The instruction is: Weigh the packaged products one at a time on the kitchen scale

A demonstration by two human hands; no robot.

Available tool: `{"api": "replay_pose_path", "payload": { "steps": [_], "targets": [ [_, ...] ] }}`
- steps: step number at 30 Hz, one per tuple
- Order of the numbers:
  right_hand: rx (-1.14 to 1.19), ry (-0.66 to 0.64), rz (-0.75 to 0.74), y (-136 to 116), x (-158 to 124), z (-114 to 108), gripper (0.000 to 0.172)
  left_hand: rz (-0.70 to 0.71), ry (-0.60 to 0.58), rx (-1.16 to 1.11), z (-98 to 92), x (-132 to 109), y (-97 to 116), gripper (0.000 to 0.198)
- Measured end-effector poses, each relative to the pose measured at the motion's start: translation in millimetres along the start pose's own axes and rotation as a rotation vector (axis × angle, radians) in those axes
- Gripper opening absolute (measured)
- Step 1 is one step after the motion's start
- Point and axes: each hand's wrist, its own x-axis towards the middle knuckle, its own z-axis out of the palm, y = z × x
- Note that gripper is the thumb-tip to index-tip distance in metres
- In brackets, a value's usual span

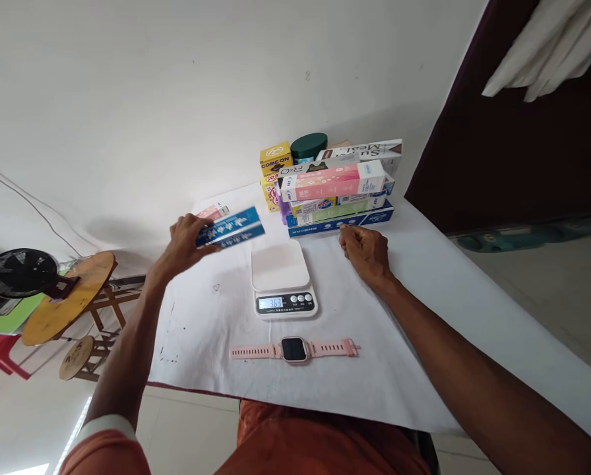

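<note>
My left hand (pixel 184 239) grips a long blue box (pixel 239 227) with white lettering by its left end, holding it tilted above the table, left of and beyond the scale. Behind it lies a pink box (pixel 213 212), partly hidden. A white digital kitchen scale (pixel 279 267) stands in the middle with a bare platform; its lit display seems to read 363. My right hand (pixel 365 251) is curled into a fist on the table, close to a dark blue box (pixel 340 221) at the bottom of a stack. Nothing shows in its fingers.
The stack holds a pink box (pixel 332 181) and several other cartons, with yellow boxes (pixel 276 158) and a green-lidded jar (pixel 309 145) behind. A pink-strapped smartwatch (pixel 294 349) lies in front of the scale. To the left stand a fan (pixel 21 272) and a wooden stool (pixel 78 356).
</note>
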Motion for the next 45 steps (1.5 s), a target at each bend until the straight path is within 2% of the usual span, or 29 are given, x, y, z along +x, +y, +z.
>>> {"api": "replay_pose_path", "payload": {
  "steps": [2, 5, 9, 15, 21, 23, 25, 28, 31, 33, 36, 39, 42, 45],
  "targets": [
    [0.017, 0.011, 0.000, -0.1, 0.1, 0.0, 0.045, 0.129, -0.049, -0.051, 5.1, -10.9, 29.5, 0.053],
    [0.044, 0.011, -0.014, -1.0, 0.3, -1.0, 0.045, 0.246, -0.148, -0.111, 20.8, -13.4, 64.3, 0.051],
    [0.059, 0.006, -0.032, -1.4, 1.8, -2.2, 0.046, 0.303, -0.238, -0.118, 42.3, -1.4, 88.3, 0.046],
    [0.035, -0.005, -0.041, 3.5, 6.0, -1.5, 0.046, 0.273, -0.272, -0.119, 55.7, 10.3, 91.8, 0.053],
    [0.057, 0.024, -0.027, 5.4, 5.8, 3.0, 0.046, 0.259, -0.231, -0.103, 51.0, 7.3, 92.2, 0.080],
    [0.095, 0.016, 0.014, 2.6, 7.2, 2.2, 0.046, 0.276, -0.237, -0.083, 50.2, 7.6, 94.8, 0.073],
    [0.115, -0.048, 0.038, -0.6, 9.0, -3.3, 0.045, 0.286, -0.266, -0.064, 50.7, 9.4, 96.9, 0.057],
    [0.002, -0.191, -0.066, -2.6, 5.2, -22.1, 0.042, 0.300, -0.288, -0.084, 51.2, 14.5, 96.5, 0.041],
    [-0.181, -0.237, -0.205, 2.0, -17.2, -46.8, 0.040, 0.336, -0.255, -0.149, 46.5, 23.9, 97.5, 0.036],
    [-0.245, -0.225, -0.243, 6.8, -41.8, -60.6, 0.039, 0.384, -0.215, -0.153, 39.6, 33.2, 106.6, 0.034],
    [-0.277, -0.198, -0.260, 11.2, -80.4, -72.3, 0.040, 0.491, -0.159, -0.073, 29.2, 51.1, 141.3, 0.038],
    [-0.302, -0.202, -0.285, 11.3, -105.4, -73.6, 0.042, 0.623, -0.138, 0.002, 30.4, 70.4, 196.2, 0.045],
    [-0.354, -0.207, -0.343, 10.9, -112.7, -69.4, 0.040, 0.698, -0.146, 0.063, 48.1, 84.7, 253.4, 0.047],
    [-0.424, -0.190, -0.405, 12.4, -110.8, -66.7, 0.040, 0.708, -0.137, 0.107, 73.3, 93.1, 293.5, 0.043]
  ]
}}
